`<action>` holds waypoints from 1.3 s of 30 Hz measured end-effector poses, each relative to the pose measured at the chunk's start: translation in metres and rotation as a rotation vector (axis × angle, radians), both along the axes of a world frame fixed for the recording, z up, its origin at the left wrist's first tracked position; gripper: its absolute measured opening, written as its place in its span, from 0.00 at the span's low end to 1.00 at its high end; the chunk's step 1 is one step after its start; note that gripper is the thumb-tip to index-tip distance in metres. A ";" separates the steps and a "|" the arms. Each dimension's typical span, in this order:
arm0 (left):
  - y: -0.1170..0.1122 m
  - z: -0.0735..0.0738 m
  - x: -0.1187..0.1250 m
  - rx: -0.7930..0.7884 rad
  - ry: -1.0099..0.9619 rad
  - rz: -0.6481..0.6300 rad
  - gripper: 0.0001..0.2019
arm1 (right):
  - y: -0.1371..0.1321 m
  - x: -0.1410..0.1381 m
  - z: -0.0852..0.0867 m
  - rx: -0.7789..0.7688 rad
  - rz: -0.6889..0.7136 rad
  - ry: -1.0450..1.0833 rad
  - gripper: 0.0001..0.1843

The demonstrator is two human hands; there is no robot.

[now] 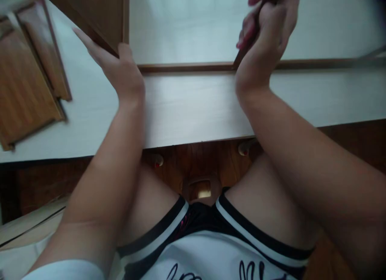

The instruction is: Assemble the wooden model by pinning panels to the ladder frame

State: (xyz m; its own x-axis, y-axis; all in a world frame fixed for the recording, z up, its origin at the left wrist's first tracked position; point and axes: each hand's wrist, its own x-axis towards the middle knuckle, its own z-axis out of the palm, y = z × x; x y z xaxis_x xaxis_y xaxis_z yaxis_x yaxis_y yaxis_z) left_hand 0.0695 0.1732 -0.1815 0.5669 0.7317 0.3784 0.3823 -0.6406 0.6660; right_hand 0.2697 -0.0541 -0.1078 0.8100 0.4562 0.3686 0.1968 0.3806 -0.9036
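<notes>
My left hand (122, 71) supports a brown wooden panel (99, 15) by its near lower corner. The thumb lies against the edge and the fingers reach underneath. The panel stands tilted and runs out of the top of the view. My right hand (268, 39) is closed around a dark wooden piece (247, 49), seen nearly edge-on and partly hidden by the fingers. Its lower end meets a long thin wooden strip (187, 67) that runs across the white tabletop. Motion blur softens both hands.
Several wooden panels (27, 83) lie overlapping at the left of the white table (187, 107). A blurred grey object (372, 55) shows at the right edge. Below the table's front edge are my legs and a brown wooden floor (171, 171).
</notes>
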 end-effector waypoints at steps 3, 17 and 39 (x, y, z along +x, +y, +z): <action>-0.008 0.006 0.017 -0.037 -0.134 0.155 0.43 | -0.002 -0.005 -0.006 0.004 -0.014 -0.061 0.13; -0.092 0.047 0.011 -0.164 -0.201 0.291 0.42 | -0.014 -0.032 -0.017 -0.185 0.055 0.024 0.16; -0.116 0.080 -0.090 -0.343 -0.079 0.246 0.20 | -0.048 -0.086 -0.031 -0.295 0.058 -0.146 0.35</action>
